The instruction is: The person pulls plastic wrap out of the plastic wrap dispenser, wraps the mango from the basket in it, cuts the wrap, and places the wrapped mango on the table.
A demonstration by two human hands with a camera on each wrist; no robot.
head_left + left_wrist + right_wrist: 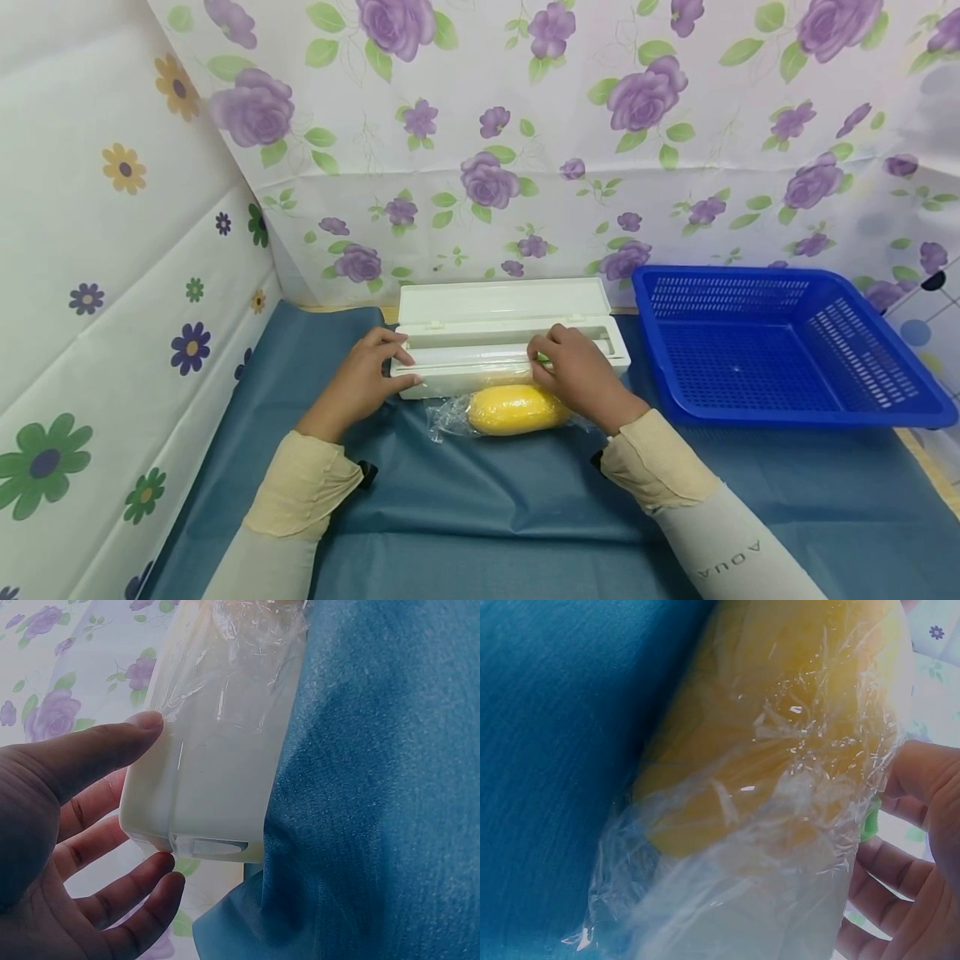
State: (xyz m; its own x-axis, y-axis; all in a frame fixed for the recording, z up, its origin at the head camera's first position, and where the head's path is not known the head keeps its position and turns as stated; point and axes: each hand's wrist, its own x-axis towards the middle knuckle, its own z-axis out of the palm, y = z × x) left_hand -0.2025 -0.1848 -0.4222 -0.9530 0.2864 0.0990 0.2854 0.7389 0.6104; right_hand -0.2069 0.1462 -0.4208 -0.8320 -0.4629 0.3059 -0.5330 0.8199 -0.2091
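Note:
A white cling film dispenser [450, 385] lies on the cloth, its lid [502, 302] tipped back and a pale roll [468, 357] inside. My left hand [366, 375] rests at its left end; in the left wrist view the thumb [142, 724] touches the front edge, with the lower fingers loosely bent beside the end. Near the right end, my right hand [577, 367] pinches a small green slide cutter [870, 820] on the front edge, mostly hidden by fingers. Right in front lies a yellow, oblong object [513, 410] under clear film [705, 900]; its kind is unclear.
A blue perforated plastic basket [660, 367] stands on the right. Blue-grey cloth [480, 542] covers the table, with folds toward me. Flower-printed sheets [450, 225] close off the back and the left side.

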